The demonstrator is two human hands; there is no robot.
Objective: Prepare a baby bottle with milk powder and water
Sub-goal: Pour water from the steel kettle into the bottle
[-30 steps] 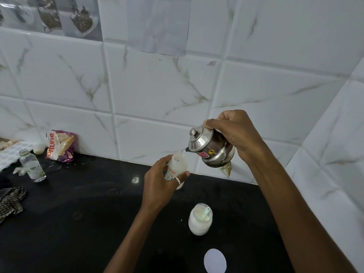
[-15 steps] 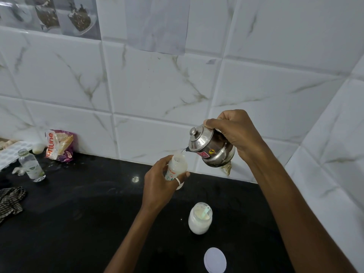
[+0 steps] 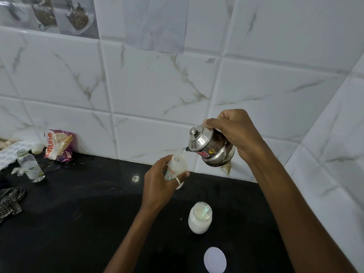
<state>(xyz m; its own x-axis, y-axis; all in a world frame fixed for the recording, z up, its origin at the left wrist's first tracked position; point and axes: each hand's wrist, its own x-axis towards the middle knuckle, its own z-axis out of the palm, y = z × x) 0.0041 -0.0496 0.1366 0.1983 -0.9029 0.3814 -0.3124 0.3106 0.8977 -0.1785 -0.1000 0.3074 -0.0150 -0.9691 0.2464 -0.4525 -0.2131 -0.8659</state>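
Nearest, a white lid (image 3: 215, 259) lies on the black counter (image 3: 78, 213) — beyond it, an open jar of powder (image 3: 200, 217). The left hand (image 3: 159, 182) grips the baby bottle (image 3: 176, 166), its lower half hidden by fingers; the right hand (image 3: 236, 133) clasps a tilted steel pot (image 3: 210, 147) — spout at the bottle's mouth, handle covered.

Two bare forearms (image 3: 128, 239), silver ring (image 3: 177, 180) on left hand (image 3: 157, 184)

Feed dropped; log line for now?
step: pouring water | left hand: holds baby bottle | right hand: tilts steel pot | powder jar: open
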